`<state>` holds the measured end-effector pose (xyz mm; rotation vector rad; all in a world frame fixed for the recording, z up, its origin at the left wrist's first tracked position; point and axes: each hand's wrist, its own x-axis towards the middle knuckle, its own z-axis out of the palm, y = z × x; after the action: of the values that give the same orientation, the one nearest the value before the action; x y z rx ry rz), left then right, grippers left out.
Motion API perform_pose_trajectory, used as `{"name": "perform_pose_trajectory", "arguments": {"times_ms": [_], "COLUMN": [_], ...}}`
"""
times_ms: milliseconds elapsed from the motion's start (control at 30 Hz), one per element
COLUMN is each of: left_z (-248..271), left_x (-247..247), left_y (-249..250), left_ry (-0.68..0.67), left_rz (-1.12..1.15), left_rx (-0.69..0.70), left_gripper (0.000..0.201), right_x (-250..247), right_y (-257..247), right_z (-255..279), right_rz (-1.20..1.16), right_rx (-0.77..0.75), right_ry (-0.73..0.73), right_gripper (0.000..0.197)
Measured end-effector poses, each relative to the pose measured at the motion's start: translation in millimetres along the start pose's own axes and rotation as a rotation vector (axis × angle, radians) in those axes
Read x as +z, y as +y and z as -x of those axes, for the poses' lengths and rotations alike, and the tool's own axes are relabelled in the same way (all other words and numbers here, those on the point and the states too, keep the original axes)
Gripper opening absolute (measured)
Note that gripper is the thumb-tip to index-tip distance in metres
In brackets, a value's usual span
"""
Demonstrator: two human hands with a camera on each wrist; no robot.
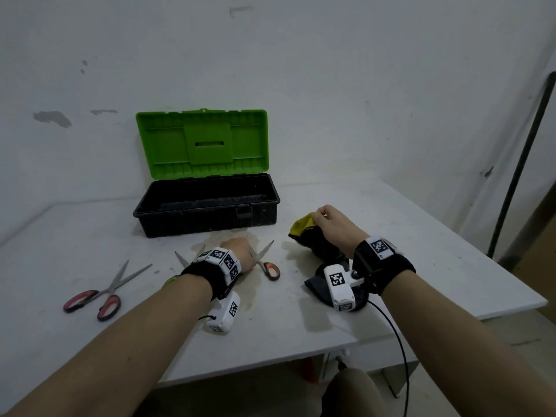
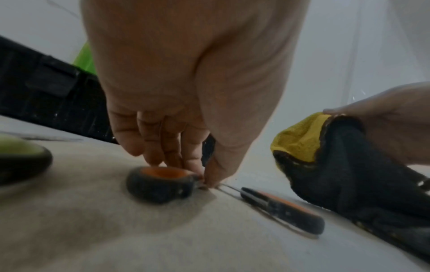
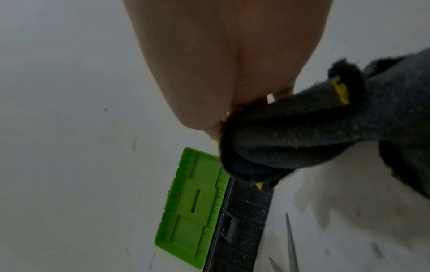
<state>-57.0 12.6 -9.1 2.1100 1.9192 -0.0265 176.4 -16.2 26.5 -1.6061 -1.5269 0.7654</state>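
Observation:
An open toolbox [image 1: 207, 219] with a black base and a raised green lid [image 1: 201, 142] stands at the back of the white table. My left hand [image 1: 237, 251] reaches down in front of it. Its fingertips and thumb [image 2: 202, 176] pinch the orange-handled scissors [image 1: 269, 270] where the two handle loops [image 2: 163, 184] meet. The blades lie spread on the table. To the right, my right hand [image 1: 334, 224] grips a black and yellow work glove [image 1: 313, 239] at its cuff and holds it partly off the table [image 3: 291, 132].
Red-handled scissors [image 1: 102, 293] lie open at the left. Green-handled scissors [image 1: 183, 260] lie partly under my left wrist. More dark fabric [image 1: 316, 284] sits below my right wrist. The table's front edge [image 1: 270, 365] is near; a black pole [image 1: 520, 164] stands at the right.

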Motion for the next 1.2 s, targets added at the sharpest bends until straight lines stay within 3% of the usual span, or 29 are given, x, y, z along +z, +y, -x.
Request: {"name": "perform_pose_trajectory", "arguments": {"times_ms": [67, 167, 433, 533, 633, 700, 867, 1033, 1200], "left_z": [2, 6, 31, 46, 55, 58, 59, 56, 53], "left_x": [0, -6, -26, -19, -9, -4, 3, 7, 8], "left_y": [-2, -5, -13, -14, -14, -12, -1, 5, 11], "left_ry": [-0.017, -0.024, 0.061, 0.088, 0.069, 0.039, 0.006, 0.042, 0.055], "left_rz": [0.009, 0.095, 0.747, 0.942, 0.987, 1.033, 1.146, 1.175, 1.107], "left_rx": [0.006, 0.029, 0.131, 0.166, 0.248, 0.278, 0.321, 0.319, 0.347], "left_gripper": [0.022, 0.024, 0.020, 0.022, 0.022, 0.022, 0.032, 0.037, 0.031], "right_x": [4, 7, 13, 17, 26, 34, 51, 51, 43], "right_y": [4, 1, -24, -36, -43, -44, -35, -21, -19], "right_z": [-1, 1, 17, 26, 33, 37, 48, 65, 65], "right_rz": [0.007, -0.032, -0.469, -0.316, -0.058, 0.011, 0.180, 0.207, 0.208], "right_rx": [0.031, 0.019, -0.017, -0.134, -0.280, -0.329, -0.420, -0.410, -0.420], "right_ry": [-0.030, -0.092, -0.166, -0.171, -0.124, -0.030, 0.177, 0.118, 0.108], "right_gripper": [0.025, 0.010, 0.014, 0.011, 0.006, 0.016, 0.011, 0.036, 0.023]}}
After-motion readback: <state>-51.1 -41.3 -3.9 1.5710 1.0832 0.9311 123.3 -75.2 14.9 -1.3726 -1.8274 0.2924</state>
